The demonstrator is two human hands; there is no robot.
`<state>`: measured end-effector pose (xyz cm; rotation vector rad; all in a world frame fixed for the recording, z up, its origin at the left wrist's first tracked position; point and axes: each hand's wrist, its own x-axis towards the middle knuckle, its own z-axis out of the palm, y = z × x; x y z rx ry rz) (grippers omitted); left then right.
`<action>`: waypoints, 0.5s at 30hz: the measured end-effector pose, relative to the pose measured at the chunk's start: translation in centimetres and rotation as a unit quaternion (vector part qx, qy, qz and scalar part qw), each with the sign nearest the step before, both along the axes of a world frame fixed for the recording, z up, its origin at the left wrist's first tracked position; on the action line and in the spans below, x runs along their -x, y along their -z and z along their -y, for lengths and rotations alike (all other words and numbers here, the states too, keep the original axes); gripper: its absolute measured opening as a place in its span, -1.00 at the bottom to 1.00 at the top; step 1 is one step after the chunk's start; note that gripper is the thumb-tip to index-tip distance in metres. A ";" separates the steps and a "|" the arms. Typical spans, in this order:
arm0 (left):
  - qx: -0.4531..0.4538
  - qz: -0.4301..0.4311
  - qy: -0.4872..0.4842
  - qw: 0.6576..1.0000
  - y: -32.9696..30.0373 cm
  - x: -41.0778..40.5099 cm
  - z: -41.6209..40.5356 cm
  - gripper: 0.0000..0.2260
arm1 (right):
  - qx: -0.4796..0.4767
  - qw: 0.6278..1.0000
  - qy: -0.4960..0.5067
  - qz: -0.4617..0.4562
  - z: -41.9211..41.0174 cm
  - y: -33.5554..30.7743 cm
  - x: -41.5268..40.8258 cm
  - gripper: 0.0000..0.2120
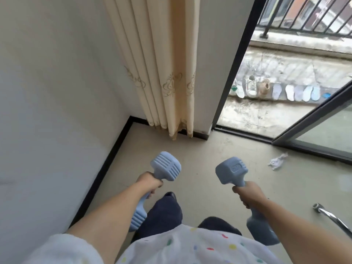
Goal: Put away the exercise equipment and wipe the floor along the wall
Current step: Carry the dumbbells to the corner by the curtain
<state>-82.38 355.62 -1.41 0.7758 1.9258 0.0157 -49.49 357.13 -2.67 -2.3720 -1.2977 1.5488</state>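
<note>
We gripped two blue dumbbells above the floor (200, 149): left hand (150, 184) wrapped around the left dumbbell (165, 166), right hand (247, 195) around the right dumbbell (231, 171), near the left wall (47, 92).

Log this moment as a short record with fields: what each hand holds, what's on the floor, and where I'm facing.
left hand: the left hand grips the left dumbbell by its handle
right hand: the right hand grips the right dumbbell by its handle
dumbbells: both light blue, held off the floor
facing: room corner with a cream curtain and black baseboard
floor litter: crumpled paper near the sliding door
balcony: row of shoes outside
wiping: not yet begun
</note>
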 end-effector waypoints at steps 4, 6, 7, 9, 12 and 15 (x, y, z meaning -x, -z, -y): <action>0.016 0.017 0.058 0.998 0.1 1.4 -8.8 -0.98 | 0.006 0.999 0.042 -0.003 -6.3 -0.2 1.7 -0.88; 0.024 0.010 0.082 0.996 0.1 1.6 -12.5 -0.97 | 0.011 0.998 0.059 -0.008 -9.2 0.0 2.5 -0.87; 0.029 0.007 0.091 0.995 0.5 1.6 -14.3 -0.96 | 0.015 0.998 0.061 -0.008 -10.6 0.5 2.7 -0.87; 0.047 0.005 0.103 0.994 1.5 1.3 -17.6 -0.96 | 0.032 0.997 0.065 -0.011 -13.4 1.5 3.2 -0.87; 0.065 0.012 0.119 0.991 4.3 0.6 -22.1 -0.96 | 0.058 0.996 0.063 -0.022 -18.1 4.4 3.6 -0.86; 0.082 0.015 0.117 0.990 7.2 -0.3 -25.9 -0.96 | 0.107 0.990 0.075 -0.053 -22.0 7.3 3.7 -0.87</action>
